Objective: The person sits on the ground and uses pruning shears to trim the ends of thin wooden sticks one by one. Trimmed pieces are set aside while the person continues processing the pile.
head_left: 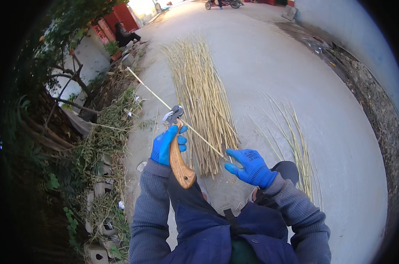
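My left hand [162, 146], in a blue glove, is closed round a hand tool with a curved wooden handle [179, 167] and a dark metal head. A long, thin pale stalk [152, 91] runs slantwise through or against that head; which of the two I cannot tell. At the stalk's lower right end, the gloved thumb and fingers of my right hand [252, 169] pinch it. Beneath the stalk, a broad heap of straw-coloured stalks [197, 83] lies lengthwise on the ground. A smaller spread of stalks [298, 147] lies to the right, beside my knee.
Pale concrete paving [340, 145] stretches ahead and right. Dry weeds [109, 141], broken blocks [96, 254] and a leafy tree [58, 48] border the left side. A person [125, 34] sits far left near red doors. A motorbike [223, 3] stands far ahead; a wall [358, 31] runs along the right.
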A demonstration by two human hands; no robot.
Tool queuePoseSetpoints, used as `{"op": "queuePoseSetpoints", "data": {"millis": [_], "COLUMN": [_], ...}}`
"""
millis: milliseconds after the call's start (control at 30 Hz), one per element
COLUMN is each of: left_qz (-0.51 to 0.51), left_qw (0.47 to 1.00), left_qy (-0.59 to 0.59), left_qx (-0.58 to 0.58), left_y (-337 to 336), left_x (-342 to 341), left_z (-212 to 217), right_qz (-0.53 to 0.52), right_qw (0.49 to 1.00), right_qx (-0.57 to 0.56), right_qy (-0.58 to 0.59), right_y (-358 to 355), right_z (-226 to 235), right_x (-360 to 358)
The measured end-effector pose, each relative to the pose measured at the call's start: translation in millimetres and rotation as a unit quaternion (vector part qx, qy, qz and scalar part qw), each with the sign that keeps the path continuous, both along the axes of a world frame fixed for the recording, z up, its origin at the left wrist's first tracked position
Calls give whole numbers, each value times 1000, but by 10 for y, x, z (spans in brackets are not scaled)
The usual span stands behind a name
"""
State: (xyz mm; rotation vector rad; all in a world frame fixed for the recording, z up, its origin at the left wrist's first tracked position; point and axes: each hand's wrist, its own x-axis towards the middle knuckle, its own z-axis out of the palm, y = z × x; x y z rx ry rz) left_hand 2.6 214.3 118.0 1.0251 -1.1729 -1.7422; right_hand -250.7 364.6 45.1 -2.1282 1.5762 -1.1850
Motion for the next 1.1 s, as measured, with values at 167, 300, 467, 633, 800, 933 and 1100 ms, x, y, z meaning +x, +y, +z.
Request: {"op": "queuePoseSetpoints", "data": {"millis": [167,300,467,633,800,933,1100], "left_qz": [33,154,390,442,425,420,392], "left_qw": [998,987,919,892,905,906,915], "left_qy": [36,50,45,27,20,-10,5], "left_qx": [49,-16,-42,-91,3,48,98], "left_y": [-12,-218,-827,-648,-148,190,371], "left_x": [555,1076,2560,3807,4087,3728,3081], "left_z": [-395,-810,-1024,-1417,-1855,-1763,-1158], "right_qz": [98,103,98,-14,-77,-43,-34], "right_qw": [944,941,955,887,848,874,976], "right_qx": [248,287,276,392,404,398,190], "right_qy": [-197,-143,-53,-244,-335,-277,-102], "right_y": [-78,-61,-192,-475,-1269,-2343,-2928], "right_z": [-296,-281,-209,-428,-926,-1014,-728], "right_x": [559,583,128,-427,-528,428,2336]}}
